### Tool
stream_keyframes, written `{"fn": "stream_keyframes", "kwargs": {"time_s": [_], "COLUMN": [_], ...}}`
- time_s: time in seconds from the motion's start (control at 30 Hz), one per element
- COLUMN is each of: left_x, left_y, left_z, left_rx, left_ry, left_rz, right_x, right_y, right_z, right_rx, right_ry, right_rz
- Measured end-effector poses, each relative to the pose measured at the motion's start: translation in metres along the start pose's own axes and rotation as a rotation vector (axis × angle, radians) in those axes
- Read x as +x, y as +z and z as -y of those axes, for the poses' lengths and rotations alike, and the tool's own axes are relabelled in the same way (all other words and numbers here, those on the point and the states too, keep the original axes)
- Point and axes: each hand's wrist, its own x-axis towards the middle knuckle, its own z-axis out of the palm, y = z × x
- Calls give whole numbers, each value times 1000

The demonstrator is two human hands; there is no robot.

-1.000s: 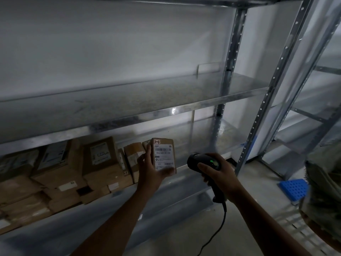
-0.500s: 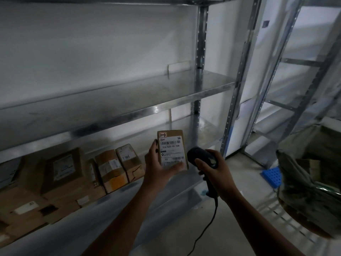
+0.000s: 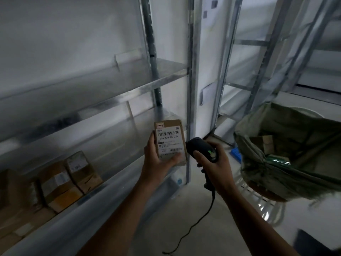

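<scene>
A small brown cardboard parcel (image 3: 170, 142) with a white barcode label stands upright in my left hand (image 3: 156, 159), which grips it from the left and underneath, label facing me. Right beside it, my right hand (image 3: 215, 167) grips a black handheld barcode scanner (image 3: 202, 149) with a green light on its back; the scanner's head points at the parcel's right edge. Its black cable (image 3: 201, 222) hangs down to the floor.
A metal shelving rack (image 3: 114, 97) fills the left; its lower shelf carries several brown parcels (image 3: 70, 180) at the left. A second rack (image 3: 262, 58) stands at the right. An open green sack (image 3: 287, 150) with boxes inside sits in a white basket at the right. A blue crate (image 3: 237, 155) lies on the floor.
The view has swung to the right, so the shelved parcels slid left and the green sack came closer. Both hands keep their hold; parcel and scanner stay close together.
</scene>
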Motion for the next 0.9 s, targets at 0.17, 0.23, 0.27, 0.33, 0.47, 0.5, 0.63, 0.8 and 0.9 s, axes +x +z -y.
{"fn": "stream_keyframes", "kwargs": {"time_s": [0.17,0.23,0.27,0.33,0.47,0.5,0.63,0.8,0.9], "left_x": [22,34,40,52,85,94,131,167,180], "left_y": [46,67,77,99,141,152,193,238,264], "left_z": [-2,-2,-2,1,9,9,9,10,10], "left_rx": [-51,-49,-65,-62,-73,-90,-161,-229,-285], "left_ry": [9,15,23,36,51,60,49,33,33], "left_rz": [121,174,195,238,341,365,467,594,672], "right_x": [9,12,14,19,38,45,68,96,105], "right_y": [-40,-54,-61,-72,-94,-100,-120,-141,-154], "right_z": [-7,-10,-12,-16,-21,-21,-20,-21,-23], "right_rx": [21,22,9,-11,-34,-40,-101,-194,-245], "right_ry": [18,32,39,57,85,82,90,109,96], "right_rz": [-105,-151,-171,-220,-347,-378,-473,-583,-668]}}
